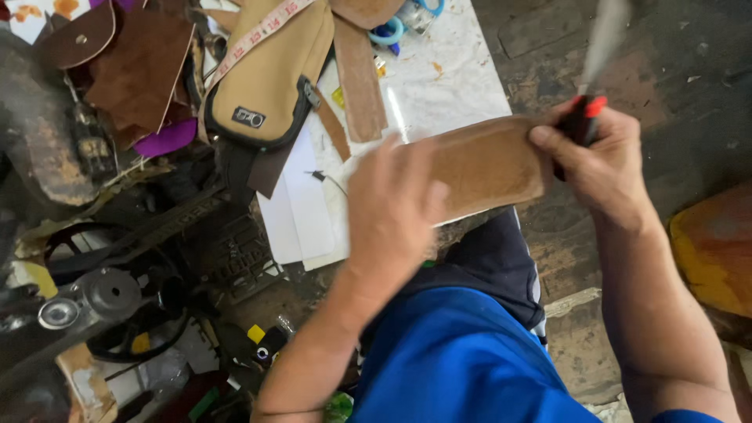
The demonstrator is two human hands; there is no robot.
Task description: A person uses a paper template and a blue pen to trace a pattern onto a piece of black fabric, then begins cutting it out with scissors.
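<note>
Leather piece (486, 164), tan and oblong with rounded corners, lies at the desk's (454, 86) near edge, between our two hands. Going left to right: far left we see a dark sewing machine (47, 133) with a belt wheel (110, 294), clutter beneath it. Above that, brown leather scraps (137, 66) and a purple scrap (164, 139). Next, a tan canvas bag (270, 74) with black zipper trim, a measuring tape (254, 35) draped over it. White paper sheets (301, 207) lie just under the bag. A long brown leather strip (360, 78) runs up the white desk top; scissors with blue handles (392, 31) sit near the top edge.

Our left hand (395, 211) is motion-blurred, fingers spread loosely, resting on or just over the left end of the leather piece; we cannot tell if it presses down. The leather piece's right end reaches our right hand (599, 160), whose thumb touches that edge. This grip is wrapped closed around a tool with a black and red handle (583, 117); its blade (607, 35) points up and away, blurred. Blue clothing (462, 352) fills the lower middle. Far right, an orange-yellow object (717, 247) sits on the dark floor (548, 39).
</note>
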